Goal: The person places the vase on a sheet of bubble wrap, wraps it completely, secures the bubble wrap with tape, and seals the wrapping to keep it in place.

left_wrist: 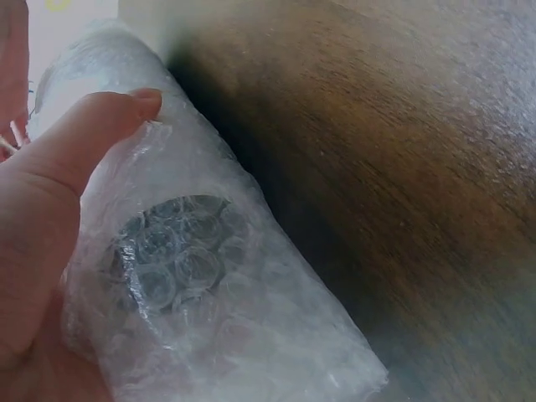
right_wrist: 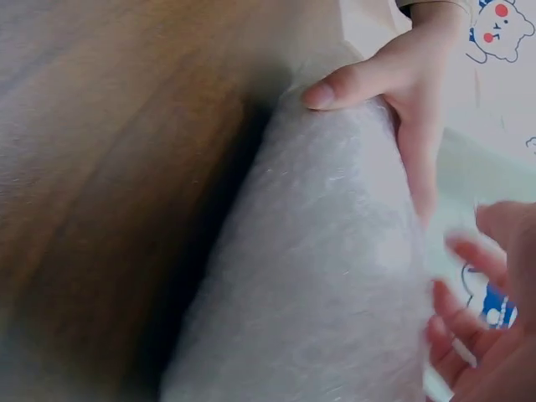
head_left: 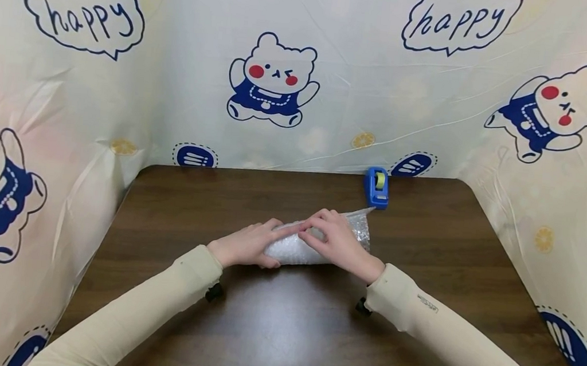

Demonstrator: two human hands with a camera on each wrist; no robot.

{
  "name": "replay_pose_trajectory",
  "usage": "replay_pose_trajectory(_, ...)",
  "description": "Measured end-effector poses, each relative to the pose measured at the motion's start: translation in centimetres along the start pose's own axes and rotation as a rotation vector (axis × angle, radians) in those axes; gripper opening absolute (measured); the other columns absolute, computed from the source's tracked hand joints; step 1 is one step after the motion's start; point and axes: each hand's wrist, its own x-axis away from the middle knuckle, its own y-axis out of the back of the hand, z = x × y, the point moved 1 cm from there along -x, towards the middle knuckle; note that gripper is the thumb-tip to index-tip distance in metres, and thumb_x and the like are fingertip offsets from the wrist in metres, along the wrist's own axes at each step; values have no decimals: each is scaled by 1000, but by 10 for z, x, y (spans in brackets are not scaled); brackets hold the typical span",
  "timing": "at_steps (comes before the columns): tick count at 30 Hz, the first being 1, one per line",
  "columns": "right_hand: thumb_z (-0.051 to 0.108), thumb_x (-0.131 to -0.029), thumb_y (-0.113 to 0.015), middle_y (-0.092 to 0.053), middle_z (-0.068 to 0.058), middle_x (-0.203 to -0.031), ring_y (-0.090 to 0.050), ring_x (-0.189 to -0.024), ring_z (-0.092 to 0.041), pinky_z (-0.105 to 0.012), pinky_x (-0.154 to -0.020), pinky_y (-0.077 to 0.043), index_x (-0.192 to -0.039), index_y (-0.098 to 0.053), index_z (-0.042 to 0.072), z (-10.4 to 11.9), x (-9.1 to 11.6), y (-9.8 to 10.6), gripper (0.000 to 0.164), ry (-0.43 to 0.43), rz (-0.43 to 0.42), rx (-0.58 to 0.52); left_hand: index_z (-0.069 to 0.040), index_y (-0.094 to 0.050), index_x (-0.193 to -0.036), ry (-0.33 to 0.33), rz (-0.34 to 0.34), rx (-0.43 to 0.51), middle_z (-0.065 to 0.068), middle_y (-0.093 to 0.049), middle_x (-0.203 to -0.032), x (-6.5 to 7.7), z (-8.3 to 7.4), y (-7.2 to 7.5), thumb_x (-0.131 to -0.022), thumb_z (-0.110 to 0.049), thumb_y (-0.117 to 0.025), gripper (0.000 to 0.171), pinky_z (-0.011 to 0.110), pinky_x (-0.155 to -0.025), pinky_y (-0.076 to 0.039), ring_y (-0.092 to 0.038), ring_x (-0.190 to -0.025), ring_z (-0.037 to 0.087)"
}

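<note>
A bundle rolled in clear bubble wrap lies on the table, slanting up to the right. My left hand grips its left end, thumb along the near side and fingers over the top. Through the wrap's loose end, the left wrist view shows the dark round end of something inside; the rest of it is hidden. Over the middle of the bundle is my right hand, thumb and fingers loosely bent close to the left fingertips. In the right wrist view its fingers look blurred beside the wrap, with nothing seen between them.
A blue tape dispenser with a yellowish roll stands at the table's back edge, just beyond the wrap's loose right end. The brown wooden table is enclosed by printed cloth behind and at both sides.
</note>
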Motion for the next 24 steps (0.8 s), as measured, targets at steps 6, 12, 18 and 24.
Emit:
replay_pose_trajectory(6, 17, -96, -75, -68, 0, -107, -59, -105, -22, -43, -92, -49, -93, -77, 16, 2, 7, 0, 4, 73, -4, -122, -37, -20, -167, 9, 0, 9, 17, -51, -144, -1, -2, 5, -92, -33, -81, 96, 50, -95, -53, -65, -105, 33)
replay_pose_trajectory(12, 15, -91, -81, -67, 2, -99, -54, -102, -19, -38, -90, -49, -84, -78, 15, 8, 15, -1, 7, 147, -23, -112, -35, -23, -167, 19, 5, 20, 14, -52, -145, -2, -1, 6, -92, -32, -82, 95, 44, -95, -53, -64, -106, 29)
replay_pose_trajectory(18, 9, -87, -83, -64, 4, -88, -53, -89, -16, -29, -76, -47, -89, -81, 13, 12, 20, -2, 5, 255, -98, -144, -35, -22, -167, 23, -7, -23, 13, -53, -145, -1, -1, 3, -91, -33, -81, 96, 45, -93, -54, -65, -104, 29)
replay_pose_trajectory(24, 21, -96, -77, -55, 5, -77, -51, -77, -14, -32, -68, -44, -109, -74, 9, 6, 9, 2, 18, -52, -151, -192, -31, -21, -167, -23, -35, -86, 15, -53, -143, 0, 0, -3, -92, -34, -81, 97, 49, -91, -55, -65, -103, 33)
